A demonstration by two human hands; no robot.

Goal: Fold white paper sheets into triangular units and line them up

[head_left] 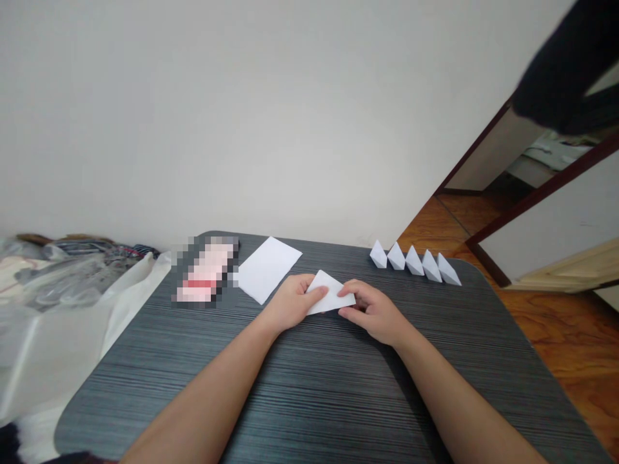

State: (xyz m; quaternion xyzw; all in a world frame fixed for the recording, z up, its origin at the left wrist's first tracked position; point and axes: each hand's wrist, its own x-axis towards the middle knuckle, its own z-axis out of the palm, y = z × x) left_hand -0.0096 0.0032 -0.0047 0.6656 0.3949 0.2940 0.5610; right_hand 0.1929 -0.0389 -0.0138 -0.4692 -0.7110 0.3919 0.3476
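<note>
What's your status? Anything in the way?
Left hand, right hand gripping white paper. Flat sheet beyond left hand; five folded pieces beyond right. Nothing visibly blocking hands.

Under soft, even light, my bare right hand (380, 316) shadows the dark grey, streaked tabletop (309, 399), lower centre; pixelation blots centre left.

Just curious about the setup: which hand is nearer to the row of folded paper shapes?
Right. The right hand is on the person's side of the folded paper shapes, toward their left end; the left hand is farther left, beside the flat sheet.
</note>
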